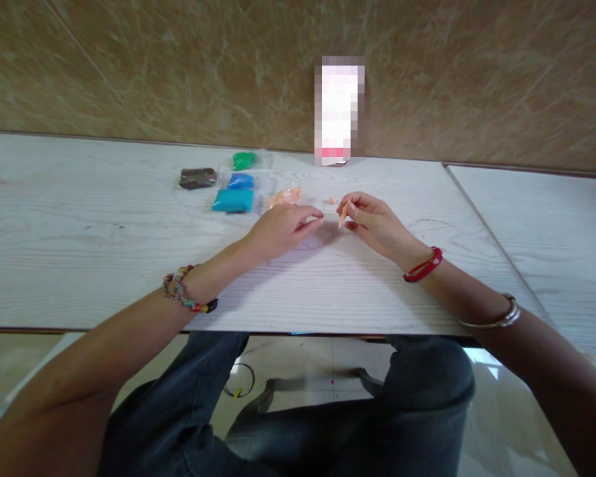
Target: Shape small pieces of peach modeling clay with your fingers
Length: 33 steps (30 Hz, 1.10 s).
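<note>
no text, label, brand, number or sign can be read anywhere. the white upright container with a pink band (pixel 338 109), stood at the far edge of the pale wood-grain surface (pixel 79 218), is blurred out, so any print on it cannot be made out. the clear bags of coloured clay (pixel 234 199) are seen without legible markings.

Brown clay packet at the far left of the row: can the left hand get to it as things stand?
Probably yes. The left hand rests empty on the table, and the brown clay packet lies beyond it to the left with bare table between. The blue packets sit beside that path, not across it.
</note>
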Tool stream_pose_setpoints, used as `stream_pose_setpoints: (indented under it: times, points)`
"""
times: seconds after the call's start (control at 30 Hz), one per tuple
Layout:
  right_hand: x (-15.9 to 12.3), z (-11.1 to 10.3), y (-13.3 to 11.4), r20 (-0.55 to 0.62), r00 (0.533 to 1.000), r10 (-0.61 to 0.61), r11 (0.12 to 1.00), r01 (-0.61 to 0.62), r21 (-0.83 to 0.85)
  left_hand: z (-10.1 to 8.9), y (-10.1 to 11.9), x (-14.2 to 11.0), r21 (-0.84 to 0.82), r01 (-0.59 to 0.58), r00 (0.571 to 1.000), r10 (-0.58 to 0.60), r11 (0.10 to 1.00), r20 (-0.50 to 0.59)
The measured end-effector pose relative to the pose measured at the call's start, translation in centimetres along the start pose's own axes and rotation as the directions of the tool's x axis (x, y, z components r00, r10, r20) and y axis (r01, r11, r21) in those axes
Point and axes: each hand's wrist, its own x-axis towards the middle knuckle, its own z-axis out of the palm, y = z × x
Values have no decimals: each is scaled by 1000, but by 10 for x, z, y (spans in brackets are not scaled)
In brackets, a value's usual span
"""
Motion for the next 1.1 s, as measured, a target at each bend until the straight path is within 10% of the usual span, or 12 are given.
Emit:
stream_pose_setpoints:
  times: [0.67,1.1]
  points:
    - [-6,13,5,27,991,-131,980,134,-147,-10,30,0,-718,414,909,-291,559,297]
    - [-11,9,-1,-13,977,-213,895,190,-404,-4,20,-2,-393,213,971,-240,895,-20]
